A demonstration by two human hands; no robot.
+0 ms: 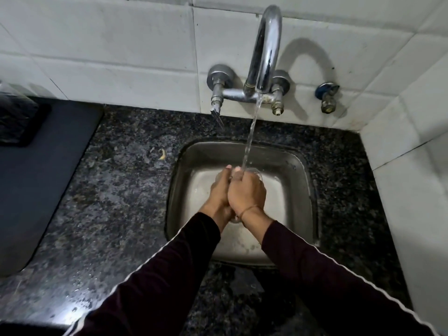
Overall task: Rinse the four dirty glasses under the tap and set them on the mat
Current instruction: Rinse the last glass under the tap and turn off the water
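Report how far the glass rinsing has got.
Done: nothing confirmable; the dark mat at left shows no rinsed glasses in view. In hand: the left hand and right hand hold one glass over the sink, under the tap, which is running. Left: setting it on the mat; other glasses are out of view.

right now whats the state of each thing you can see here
curved chrome tap: running, stream falling into the sink
clear drinking glass: held under the stream, mostly hidden by the hands
left hand: grip closed round the glass
right hand: grip closed round the glass
square steel sink: wet, no other glasses visible in it
dark mat: on the counter at left, no rinsed glass visible on it
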